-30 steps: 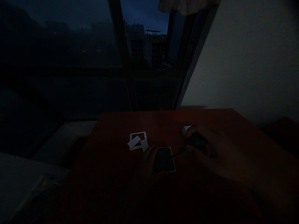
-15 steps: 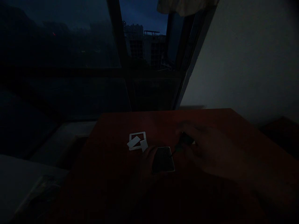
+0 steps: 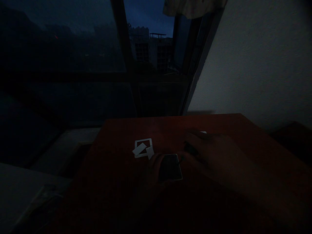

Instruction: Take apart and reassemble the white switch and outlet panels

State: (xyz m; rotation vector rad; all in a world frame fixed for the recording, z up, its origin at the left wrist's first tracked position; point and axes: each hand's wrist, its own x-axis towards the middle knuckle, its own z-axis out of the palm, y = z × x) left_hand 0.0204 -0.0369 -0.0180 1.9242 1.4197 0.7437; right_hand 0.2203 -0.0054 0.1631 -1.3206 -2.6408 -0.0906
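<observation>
In the dim light, a square panel (image 3: 170,168) with a dark, hollow-looking face and a thin white rim lies on the table. My left hand (image 3: 153,169) grips its left side, fingers along the far edge and thumb low near the front. My right hand (image 3: 214,151) is wrapped round the dark green handle of a screwdriver (image 3: 191,149). The thin shaft points left and down to the panel's right edge; darkness hides whether the tip touches a screw.
Beyond my left hand lies a white square frame (image 3: 143,140), with a white strip (image 3: 139,149) and another small white plate (image 3: 150,152) across it. A white object (image 3: 203,132) shows partly behind my right hand. The reddish table (image 3: 117,130) stands below windows, a pale wall (image 3: 255,65) at right.
My right hand has shifted left and turned over the screwdriver handle, its fingers now closer to the panel. The left hand and panel have stayed nearly in place.
</observation>
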